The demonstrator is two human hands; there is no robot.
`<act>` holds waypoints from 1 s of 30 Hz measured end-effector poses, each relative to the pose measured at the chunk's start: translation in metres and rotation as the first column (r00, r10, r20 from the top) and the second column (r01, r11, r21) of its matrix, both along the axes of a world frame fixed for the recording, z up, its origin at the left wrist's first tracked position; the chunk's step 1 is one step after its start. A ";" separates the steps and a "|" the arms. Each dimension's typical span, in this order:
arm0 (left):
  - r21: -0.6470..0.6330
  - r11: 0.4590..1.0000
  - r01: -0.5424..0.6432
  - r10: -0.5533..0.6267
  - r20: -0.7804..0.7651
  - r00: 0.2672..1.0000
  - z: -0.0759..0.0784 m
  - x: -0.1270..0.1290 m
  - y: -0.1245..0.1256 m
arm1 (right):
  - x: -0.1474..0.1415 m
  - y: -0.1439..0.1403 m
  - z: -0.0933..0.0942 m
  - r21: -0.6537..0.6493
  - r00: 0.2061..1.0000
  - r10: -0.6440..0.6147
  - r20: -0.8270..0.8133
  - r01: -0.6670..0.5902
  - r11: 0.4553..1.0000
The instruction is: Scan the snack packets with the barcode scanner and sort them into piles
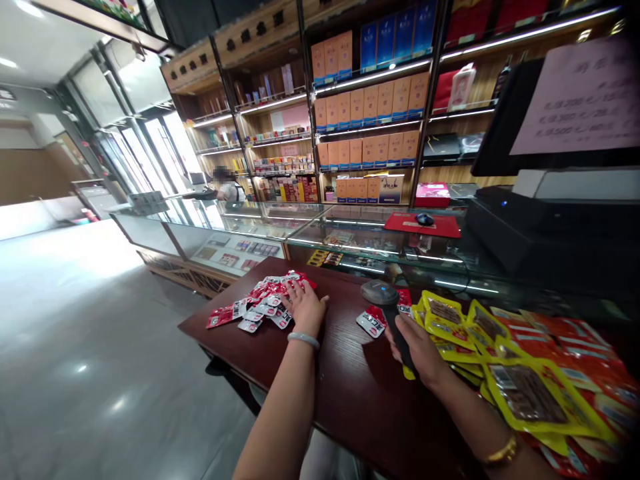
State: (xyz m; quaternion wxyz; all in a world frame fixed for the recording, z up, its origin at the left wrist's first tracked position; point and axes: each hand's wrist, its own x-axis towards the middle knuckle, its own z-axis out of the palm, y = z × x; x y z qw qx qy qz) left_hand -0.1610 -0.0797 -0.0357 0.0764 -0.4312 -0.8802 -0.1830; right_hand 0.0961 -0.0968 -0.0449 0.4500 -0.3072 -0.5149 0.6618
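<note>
In the head view, your left hand [306, 308] lies flat and open on the dark wooden table [345, 393], the fingers spread over the near edge of a heap of small red packets [260, 301]. It grips nothing; it only presses on them. Your right hand [419, 352] is closed around the handle of a black barcode scanner [389, 308], whose head points toward one single red packet [373, 321] that lies just beside it, apart from the heap.

I think some things can go wrong here. The heap lies close to the left edge of the table, so a wide sweep of your left hand may push packets down to the floor [75, 347]. The packets look glossy, so they may slide under your palm. Your right wrist rests on the yellow packets [530, 393], and turning the scanner may drag them.

Around you: the yellow packets cover the table on the right side and lie over larger red bags [595, 373]. Behind the table stands a glass display case [320, 230] with a red mat and a mouse [425, 219], and a monitor [545, 113] stands on the right. Another person [227, 188] is far behind it, near the shelves [370, 107].
</note>
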 end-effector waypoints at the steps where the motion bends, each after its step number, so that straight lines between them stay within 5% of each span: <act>1: -0.040 0.999 -0.009 0.009 0.007 1.000 -0.001 -0.003 0.000 | 0.000 0.000 0.000 0.002 1.000 0.000 -0.001 0.000 1.000; 9: -0.140 0.946 0.294 -0.302 -0.039 0.953 -0.011 0.026 -0.001 | 0.001 0.001 -0.001 0.008 1.000 0.019 0.013 -0.019 1.000; 15: -0.140 0.867 0.479 -0.479 0.035 0.877 0.000 0.053 -0.007 | 0.001 0.003 -0.002 0.012 1.000 0.023 0.019 -0.023 1.000; 23: -0.007 0.970 0.242 -0.242 -0.037 0.970 0.000 0.039 0.008 | 0.001 0.002 -0.004 0.015 0.999 0.045 0.020 -0.045 0.999; 30: -0.163 0.933 0.320 -0.325 0.002 0.946 -0.009 0.043 0.014 | 0.000 0.003 -0.002 0.007 1.000 0.023 0.015 -0.023 1.000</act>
